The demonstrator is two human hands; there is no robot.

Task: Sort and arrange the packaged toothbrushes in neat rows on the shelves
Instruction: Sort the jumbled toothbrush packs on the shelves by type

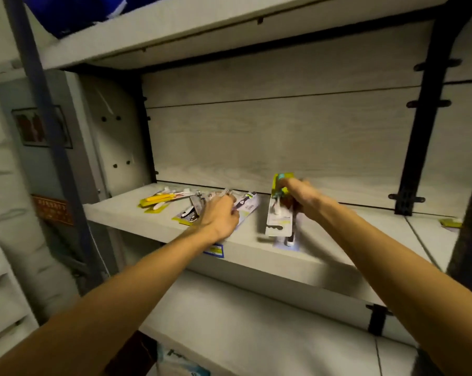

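Observation:
Several packaged toothbrushes lie loose on the pale wooden shelf (137, 215). A yellow-handled pack (159, 198) lies at the back left, a dark-handled pack (189, 213) beside it. My left hand (220, 215) reaches over a white pack (248, 206) and grips its near end. My right hand (301, 196) holds a white and yellow-green pack (279, 218) by its top, lifted upright above the shelf. Another pack (289, 244) lies flat beneath it at the shelf's front edge.
A small yellow-green pack (450, 223) lies at the far right of the shelf. Black metal uprights (419, 131) frame the shelf bay. A blue price label (214, 251) sticks to the front edge. A lower shelf (256, 321) lies beneath, and blue fabric (72, 12) rests above.

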